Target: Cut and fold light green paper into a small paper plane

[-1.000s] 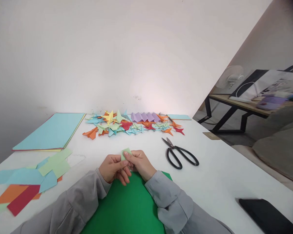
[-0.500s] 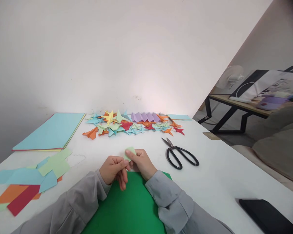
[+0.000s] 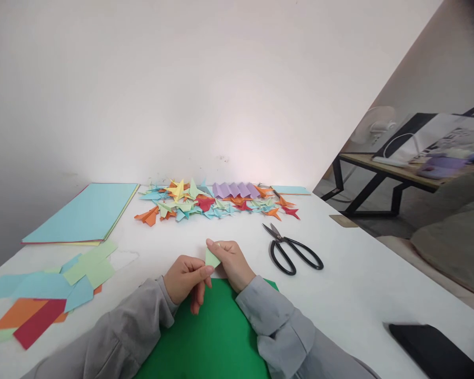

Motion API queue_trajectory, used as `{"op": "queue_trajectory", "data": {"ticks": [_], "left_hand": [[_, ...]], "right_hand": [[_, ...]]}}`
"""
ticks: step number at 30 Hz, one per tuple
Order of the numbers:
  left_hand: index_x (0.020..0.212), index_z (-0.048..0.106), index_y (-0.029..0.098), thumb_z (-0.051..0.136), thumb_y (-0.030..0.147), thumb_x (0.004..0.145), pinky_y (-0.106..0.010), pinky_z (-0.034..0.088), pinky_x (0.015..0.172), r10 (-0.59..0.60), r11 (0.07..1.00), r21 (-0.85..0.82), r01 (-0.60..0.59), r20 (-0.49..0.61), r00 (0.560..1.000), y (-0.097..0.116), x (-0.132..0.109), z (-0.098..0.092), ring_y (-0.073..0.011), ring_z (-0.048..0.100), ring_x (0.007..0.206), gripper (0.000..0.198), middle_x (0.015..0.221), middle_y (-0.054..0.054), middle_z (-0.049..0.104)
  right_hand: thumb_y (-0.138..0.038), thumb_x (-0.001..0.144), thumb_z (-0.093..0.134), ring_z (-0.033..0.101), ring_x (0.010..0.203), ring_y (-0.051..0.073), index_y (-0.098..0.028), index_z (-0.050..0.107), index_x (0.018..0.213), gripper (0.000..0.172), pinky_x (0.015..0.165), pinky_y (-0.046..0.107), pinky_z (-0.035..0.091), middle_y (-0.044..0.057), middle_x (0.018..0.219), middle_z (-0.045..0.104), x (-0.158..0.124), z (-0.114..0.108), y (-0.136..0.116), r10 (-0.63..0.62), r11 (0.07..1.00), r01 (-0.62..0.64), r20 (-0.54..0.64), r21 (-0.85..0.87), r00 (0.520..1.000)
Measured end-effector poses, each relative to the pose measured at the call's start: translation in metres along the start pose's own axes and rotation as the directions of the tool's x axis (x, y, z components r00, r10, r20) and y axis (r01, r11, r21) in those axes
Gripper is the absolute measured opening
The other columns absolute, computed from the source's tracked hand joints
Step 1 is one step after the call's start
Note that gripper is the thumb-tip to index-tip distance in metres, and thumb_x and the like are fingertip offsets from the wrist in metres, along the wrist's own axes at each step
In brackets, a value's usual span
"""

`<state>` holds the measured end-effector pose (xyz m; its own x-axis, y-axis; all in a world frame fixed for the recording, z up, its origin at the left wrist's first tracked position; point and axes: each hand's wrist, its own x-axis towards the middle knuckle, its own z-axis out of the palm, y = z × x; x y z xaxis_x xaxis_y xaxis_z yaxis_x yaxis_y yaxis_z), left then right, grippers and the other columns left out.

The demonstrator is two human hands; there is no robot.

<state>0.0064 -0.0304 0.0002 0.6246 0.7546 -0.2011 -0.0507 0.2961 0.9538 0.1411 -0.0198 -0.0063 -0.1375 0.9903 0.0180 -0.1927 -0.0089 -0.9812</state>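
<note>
A small piece of light green paper [image 3: 211,258] is held between my two hands, above the far edge of a green sheet [image 3: 213,331]. My left hand [image 3: 187,279] pinches its lower left corner between thumb and forefinger, the other fingers curled below. With the thumb on top, my right hand [image 3: 231,263] grips its upper right side and covers part of it. The paper now looks triangular, apparently folded. Black-handled scissors [image 3: 286,247] lie with blades slightly apart to the right of my right hand.
Folded paper shapes [image 3: 205,202] and a purple pleated strip [image 3: 235,190] line the wall. At left lie a stack of coloured sheets [image 3: 87,213] and loose paper pieces [image 3: 43,287]. A black flat object [image 3: 434,347] rests at the right front.
The light green paper went from a squarish outline to a triangular one. My left hand shifted slightly right and down; my right thumb moved up along the paper.
</note>
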Motion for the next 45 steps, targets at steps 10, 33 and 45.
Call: {"op": "queue_trajectory", "data": {"ticks": [10, 33, 45], "left_hand": [[0.061, 0.054, 0.009, 0.060, 0.041, 0.064, -0.025, 0.048, 0.037, -0.009, 0.997, -0.073, 0.004, -0.075, 0.997, 0.0026, 0.0031, 0.0077, -0.0173, 0.060, 0.043, 0.034, 0.050, -0.005, 0.061], [0.072, 0.055, 0.006, 0.052, 0.051, 0.068, -0.028, 0.048, 0.037, -0.093, 0.978, -0.196, 0.075, -0.080, 0.993, 0.0040, 0.0054, 0.0038, -0.0215, 0.063, 0.051, 0.045, 0.062, -0.012, 0.064], [0.074, 0.056, 0.008, 0.065, 0.041, 0.059, -0.026, 0.047, 0.036, -0.082, 0.989, -0.134, 0.068, -0.103, 0.991, 0.0027, 0.0045, 0.0054, -0.0189, 0.061, 0.048, 0.038, 0.061, -0.009, 0.064]], "right_hand": [[-0.041, 0.064, 0.062, 0.038, 0.033, 0.006, -0.017, 0.047, 0.056, 0.030, 0.033, 0.018, 0.024, -0.007, 0.039, 0.046, -0.0020, 0.0001, -0.0033, 0.070, 0.997, -0.071, 0.075, 0.010, 0.995], [-0.045, 0.067, 0.059, 0.039, 0.032, 0.008, -0.015, 0.055, 0.059, 0.031, 0.034, 0.021, 0.026, -0.005, 0.036, 0.046, 0.0044, -0.0013, 0.0042, -0.053, 0.996, 0.065, -0.178, 0.065, 0.983], [-0.044, 0.067, 0.060, 0.032, 0.030, 0.005, -0.015, 0.051, 0.054, 0.033, 0.031, 0.017, 0.020, -0.007, 0.035, 0.041, -0.0001, 0.0011, -0.0002, -0.019, 1.000, 0.022, -0.123, 0.019, 0.992]]}}
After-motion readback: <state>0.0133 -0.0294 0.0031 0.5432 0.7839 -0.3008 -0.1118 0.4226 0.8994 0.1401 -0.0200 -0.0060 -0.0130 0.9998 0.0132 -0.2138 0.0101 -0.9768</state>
